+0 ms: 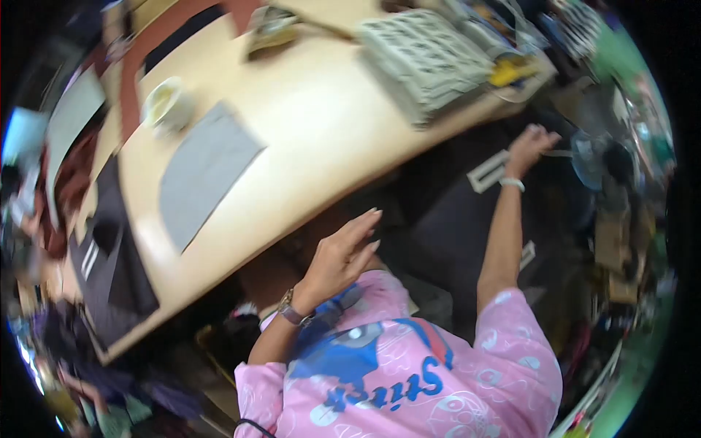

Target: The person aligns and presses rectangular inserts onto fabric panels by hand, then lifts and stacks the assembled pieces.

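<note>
My left hand (341, 257), with a watch on its wrist, is raised in front of my body near the table's edge. Its fingers are stretched out and nothing shows in them. Out to the right, my right hand (531, 148), with a white band at the wrist, has curled fingers; what they hold, if anything, is blurred. Beside and under it is dark cloth (445, 212) with a white rectangular strip (488, 171) close to the hand. A grey cut fabric piece (208, 171) lies flat on the pale table (307, 131).
A pale slatted plastic piece (427, 58) stands at the table's far right, near a yellow item (511, 71). A white cup (166, 106) and a dark garment piece (113, 255) are on the left. Another person's hand (118, 49) shows at the upper left.
</note>
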Motion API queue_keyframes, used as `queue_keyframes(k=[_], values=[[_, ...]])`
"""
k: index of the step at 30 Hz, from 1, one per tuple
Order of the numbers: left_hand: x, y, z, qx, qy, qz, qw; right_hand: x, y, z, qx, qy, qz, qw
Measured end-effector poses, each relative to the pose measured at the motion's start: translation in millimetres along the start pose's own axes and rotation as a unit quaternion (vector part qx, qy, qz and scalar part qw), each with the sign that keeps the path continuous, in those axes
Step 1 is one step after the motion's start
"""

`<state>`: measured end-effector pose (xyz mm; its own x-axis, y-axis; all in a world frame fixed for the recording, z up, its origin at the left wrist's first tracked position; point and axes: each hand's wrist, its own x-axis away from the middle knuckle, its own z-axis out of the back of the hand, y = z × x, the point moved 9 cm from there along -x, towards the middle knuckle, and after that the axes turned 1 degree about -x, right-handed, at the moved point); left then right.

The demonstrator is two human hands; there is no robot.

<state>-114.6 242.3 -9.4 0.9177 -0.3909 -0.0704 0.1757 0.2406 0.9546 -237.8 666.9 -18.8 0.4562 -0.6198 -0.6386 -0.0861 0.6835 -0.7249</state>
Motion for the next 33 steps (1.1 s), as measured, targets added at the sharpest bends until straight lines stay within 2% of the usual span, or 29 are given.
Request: queue_keyframes(k=[2, 4, 5, 6, 8, 11, 12, 14, 17, 20, 21, 24, 26, 28, 31, 33], values=[[19, 33, 53, -0.116, 0.115, -0.091, 0.982, 35, -83, -11, -0.083, 0.003, 0.037, 0.996], [48, 49, 106, -0.244, 0.235, -0.099, 0.936, 77, -165, -28, -0.086, -0.024, 0.124, 0.988], [67, 52, 134, -0.259, 0.287, -0.096, 0.917, 99, -209, -35, -0.13, -0.062, 0.172, 0.975], [86, 62, 161, -0.296, 0.347, -0.076, 0.887, 122, -250, -45, -0.116, -0.113, 0.191, 0.968], [131, 62, 210, -0.38, 0.447, -0.02, 0.81, 172, -304, -68, -0.205, -0.22, 0.168, 0.939], [194, 69, 276, -0.52, 0.54, 0.029, 0.661, 240, -368, -87, -0.264, -0.351, 0.175, 0.881], [219, 58, 303, -0.482, 0.577, 0.087, 0.653, 257, -381, -90, -0.286, -0.377, 0.179, 0.863], [255, 44, 336, -0.499, 0.594, 0.136, 0.616, 282, -398, -91, -0.29, -0.414, 0.182, 0.843], [290, -14, 366, -0.512, 0.532, 0.274, 0.616, 309, -407, -98, -0.266, -0.456, 0.184, 0.829], [301, -58, 365, -0.389, 0.485, 0.351, 0.701, 332, -447, -112, -0.275, -0.486, 0.238, 0.795], [300, -68, 363, -0.423, 0.456, 0.369, 0.691, 342, -472, -121, -0.29, -0.496, 0.266, 0.774], [295, -66, 358, -0.468, 0.472, 0.352, 0.659, 385, -552, -159, -0.337, -0.506, 0.34, 0.718], [295, -66, 356, -0.465, 0.471, 0.358, 0.659, 424, -594, -198, -0.334, -0.519, 0.365, 0.697], [295, -64, 355, -0.472, 0.474, 0.35, 0.656, 465, -625, -236, -0.295, -0.504, 0.392, 0.71], [295, -63, 355, -0.483, 0.482, 0.33, 0.652, 507, -645, -279, -0.254, -0.585, 0.33, 0.696], [294, -61, 354, -0.483, 0.486, 0.321, 0.653, 510, -650, -290, -0.28, -0.587, 0.251, 0.718]])
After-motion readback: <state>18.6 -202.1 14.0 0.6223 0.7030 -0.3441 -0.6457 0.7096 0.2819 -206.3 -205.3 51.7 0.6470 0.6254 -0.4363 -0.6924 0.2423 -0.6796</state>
